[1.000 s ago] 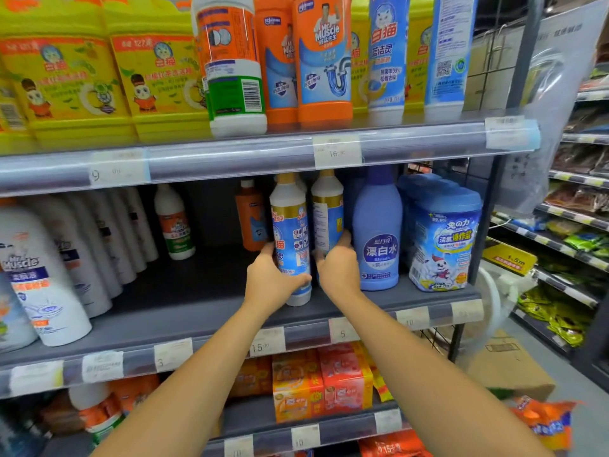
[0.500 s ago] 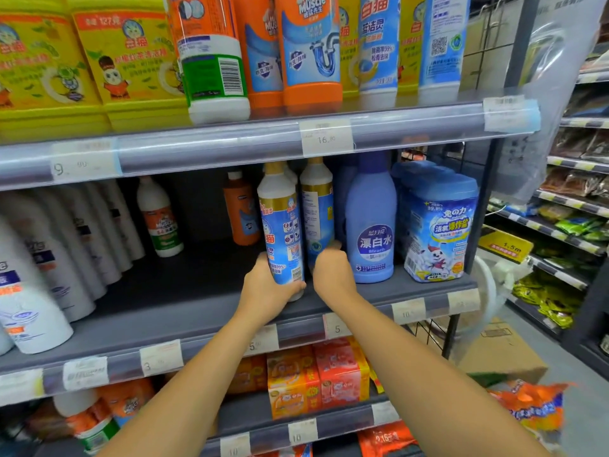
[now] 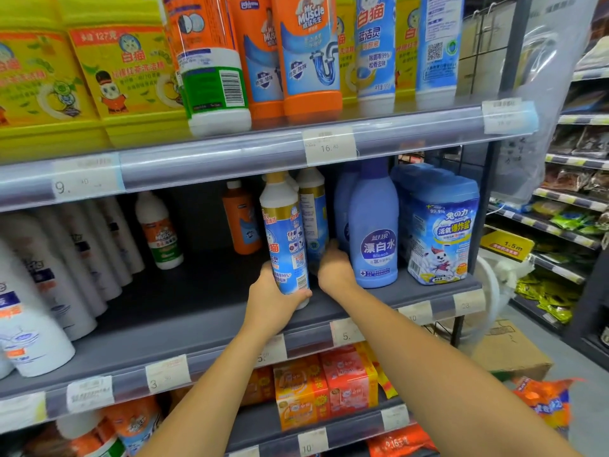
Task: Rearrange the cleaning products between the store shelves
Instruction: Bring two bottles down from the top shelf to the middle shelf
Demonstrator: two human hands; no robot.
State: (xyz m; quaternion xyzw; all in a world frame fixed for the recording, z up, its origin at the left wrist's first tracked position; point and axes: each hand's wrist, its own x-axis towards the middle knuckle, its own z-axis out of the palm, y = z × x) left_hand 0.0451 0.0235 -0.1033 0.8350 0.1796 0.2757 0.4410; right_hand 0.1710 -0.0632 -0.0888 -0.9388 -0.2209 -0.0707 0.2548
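On the middle shelf stand two tall blue-and-white cleaner bottles with gold bands. My left hand grips the base of the nearer bottle, which leans slightly left near the shelf's front. My right hand wraps around the lower part of the second bottle, just behind and to the right. Its fingers are hidden behind that bottle.
A lilac bleach bottle and blue tubs stand right of my hands. An orange bottle and white bottles sit to the left. The upper shelf carries orange, blue and yellow products. Orange boxes fill the shelf below.
The left bottle has come forward and slightly left in my left hand. My right hand has stayed on the second bottle. The view has shifted a little.
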